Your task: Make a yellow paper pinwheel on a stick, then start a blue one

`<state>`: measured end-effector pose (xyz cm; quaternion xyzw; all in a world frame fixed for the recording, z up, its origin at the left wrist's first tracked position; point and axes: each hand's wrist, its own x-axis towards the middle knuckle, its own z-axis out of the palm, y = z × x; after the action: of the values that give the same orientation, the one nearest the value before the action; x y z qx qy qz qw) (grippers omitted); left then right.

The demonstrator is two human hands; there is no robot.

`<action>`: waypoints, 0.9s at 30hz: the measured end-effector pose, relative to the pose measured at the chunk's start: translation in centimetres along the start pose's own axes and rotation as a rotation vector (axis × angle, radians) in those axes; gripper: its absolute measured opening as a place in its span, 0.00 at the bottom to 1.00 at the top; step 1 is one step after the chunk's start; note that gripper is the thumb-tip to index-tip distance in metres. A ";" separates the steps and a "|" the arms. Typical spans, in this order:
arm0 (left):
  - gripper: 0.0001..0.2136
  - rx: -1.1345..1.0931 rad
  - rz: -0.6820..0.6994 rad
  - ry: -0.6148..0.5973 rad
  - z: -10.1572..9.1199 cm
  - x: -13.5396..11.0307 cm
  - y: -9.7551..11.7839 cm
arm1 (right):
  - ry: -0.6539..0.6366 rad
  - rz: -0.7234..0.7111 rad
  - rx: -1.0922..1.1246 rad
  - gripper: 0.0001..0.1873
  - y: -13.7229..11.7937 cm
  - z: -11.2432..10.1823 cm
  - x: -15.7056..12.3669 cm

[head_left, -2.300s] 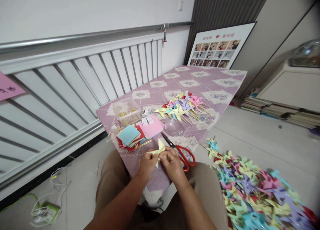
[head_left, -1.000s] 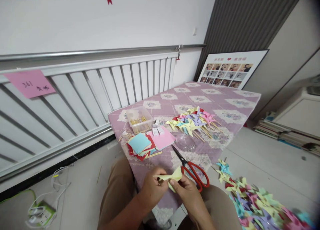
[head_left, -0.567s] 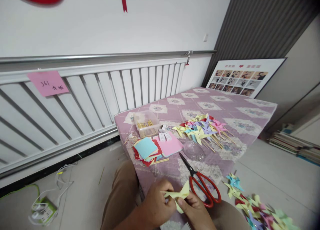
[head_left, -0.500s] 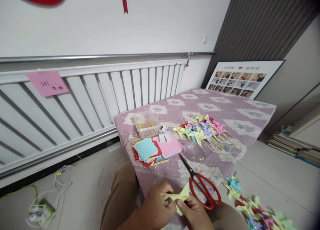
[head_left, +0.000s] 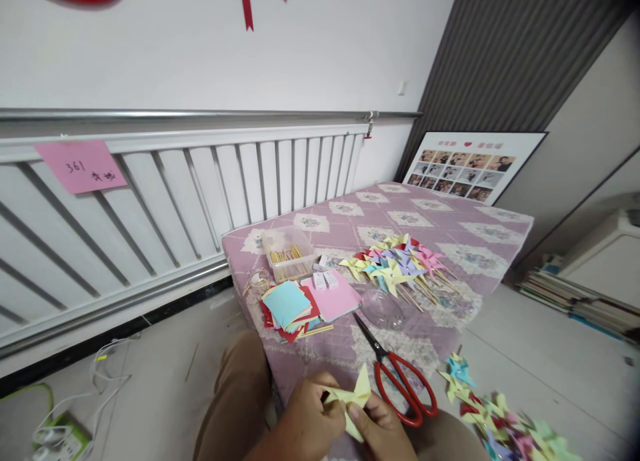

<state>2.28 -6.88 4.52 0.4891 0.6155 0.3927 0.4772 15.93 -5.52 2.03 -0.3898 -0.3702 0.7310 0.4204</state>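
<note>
Between my hands, over the near edge of the table, is a pale yellow paper pinwheel (head_left: pixel 361 389) with its blades folded toward the centre. My left hand (head_left: pixel 313 414) has its fingers closed on the left side of the paper. From the right, my right hand (head_left: pixel 383 429) pinches it, thumb near the pinwheel's middle. Just right of my hands lie red-handled scissors (head_left: pixel 400 379), blades pointing away to the left. Farther off is a stack of coloured paper squares (head_left: pixel 287 304), blue on top, beside pink paper sheets (head_left: pixel 339 302).
A clear plastic box (head_left: pixel 290 254) holds thin wooden sticks. Finished pinwheels (head_left: pixel 397 264) lie piled on the patterned tablecloth (head_left: pixel 415 219), near a clear round plastic container (head_left: pixel 383 307). More pinwheels (head_left: pixel 505 421) are on the lower right. A white radiator (head_left: pixel 175 201) runs along the wall.
My view has shifted slightly, moving the scene a little to the left. Both hands stay on the yellow pinwheel, which has turned slightly, with more of its front showing.
</note>
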 end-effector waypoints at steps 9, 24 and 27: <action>0.07 -0.206 -0.189 -0.031 -0.2 0.7 -1.2 | 0.033 0.010 -0.079 0.21 0.3 0.3 0.2; 0.15 -0.575 -0.104 0.116 -0.2 2.9 -3.3 | 0.161 -0.009 0.252 0.20 1.9 -1.1 1.9; 0.18 -0.767 -0.092 0.127 -0.4 4.0 -2.8 | 0.231 -0.012 0.354 0.21 2.2 -1.6 2.4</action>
<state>0.95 -3.57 1.11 0.2217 0.4736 0.6020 0.6035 15.82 -3.78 -1.18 -0.3887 -0.1875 0.7325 0.5265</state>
